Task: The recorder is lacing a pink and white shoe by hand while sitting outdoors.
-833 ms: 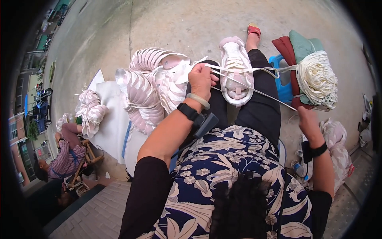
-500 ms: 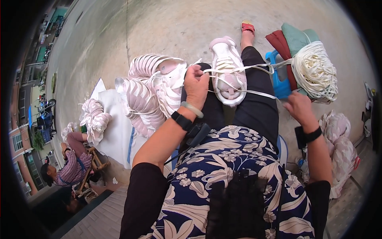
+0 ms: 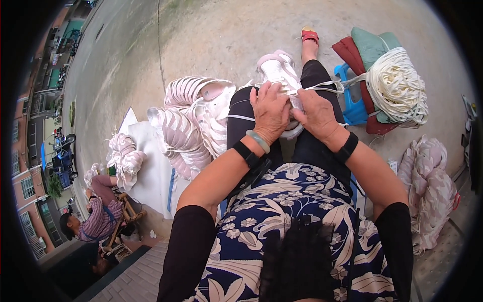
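From where I stand, both hands are on the shoe, close together over its lacing. The left hand (image 3: 270,108) lies back-up on the left side, fingers bent a little and slightly apart, tips at the lace rows; the right hand (image 3: 316,115) comes in from the other side, its thumb near the left one. I can't tell whether either is pinching a lace, as the fingers cover that spot.

The pink-and-white shoe (image 3: 276,69) sits on the person's lap, between the thighs, its collar pointing away and its rounded toe toward the body. A white lace (image 3: 322,86) stretches from it over the right thigh toward a thick hank (image 3: 396,83) of laces, which lies against red cloth (image 3: 348,52) and green cloth (image 3: 370,46) on a blue stool (image 3: 355,108). Another strand (image 3: 240,117) crosses the left thigh.

By the left leg, pink-and-white uppers (image 3: 183,133) are heaped beside a white sheet (image 3: 151,173). More bundles (image 3: 430,176) lie on the right. Far left, a co-worker (image 3: 100,219) in a striped shirt sits low.
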`<move>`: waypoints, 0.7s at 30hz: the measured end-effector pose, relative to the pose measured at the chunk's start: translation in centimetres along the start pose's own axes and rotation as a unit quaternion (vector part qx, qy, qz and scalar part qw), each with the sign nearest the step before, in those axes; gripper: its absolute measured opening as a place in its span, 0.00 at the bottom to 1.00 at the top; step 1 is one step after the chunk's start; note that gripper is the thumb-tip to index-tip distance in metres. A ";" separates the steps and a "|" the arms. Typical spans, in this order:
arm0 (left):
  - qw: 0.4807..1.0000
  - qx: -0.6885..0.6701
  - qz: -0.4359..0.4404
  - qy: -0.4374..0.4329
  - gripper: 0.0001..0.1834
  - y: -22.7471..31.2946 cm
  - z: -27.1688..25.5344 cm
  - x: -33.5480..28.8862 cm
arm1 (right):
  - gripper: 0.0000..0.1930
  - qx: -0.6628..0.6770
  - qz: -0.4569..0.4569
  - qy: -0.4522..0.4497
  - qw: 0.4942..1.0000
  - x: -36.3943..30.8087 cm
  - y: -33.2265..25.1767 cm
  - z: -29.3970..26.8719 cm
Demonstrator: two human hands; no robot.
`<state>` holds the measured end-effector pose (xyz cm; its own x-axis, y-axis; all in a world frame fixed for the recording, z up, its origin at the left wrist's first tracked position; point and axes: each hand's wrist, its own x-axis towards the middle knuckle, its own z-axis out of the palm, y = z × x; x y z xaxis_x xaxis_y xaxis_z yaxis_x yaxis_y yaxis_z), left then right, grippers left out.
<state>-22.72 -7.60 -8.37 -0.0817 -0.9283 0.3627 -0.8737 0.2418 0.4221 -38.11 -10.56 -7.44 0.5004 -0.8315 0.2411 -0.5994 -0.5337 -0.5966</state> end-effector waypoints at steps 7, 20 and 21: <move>0.999 -0.035 -0.014 0.010 0.10 -0.6 1.8 1.1 | 0.13 0.025 0.037 0.017 0.999 1.0 1.2 0.8; 0.996 0.012 0.078 -0.030 0.02 0.1 -3.3 1.3 | 0.17 0.102 0.071 -0.017 0.992 0.0 0.7 -0.2; 0.997 0.000 0.062 -0.034 0.02 0.0 -4.1 0.8 | 0.17 0.095 0.075 -0.014 0.993 -0.2 0.9 -0.1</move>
<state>-20.82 -7.21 -4.67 -0.2225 -0.9081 0.3548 -0.8545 0.3569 0.3775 -38.86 -10.93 -7.95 0.4337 -0.8932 0.1186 -0.5418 -0.3637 -0.7577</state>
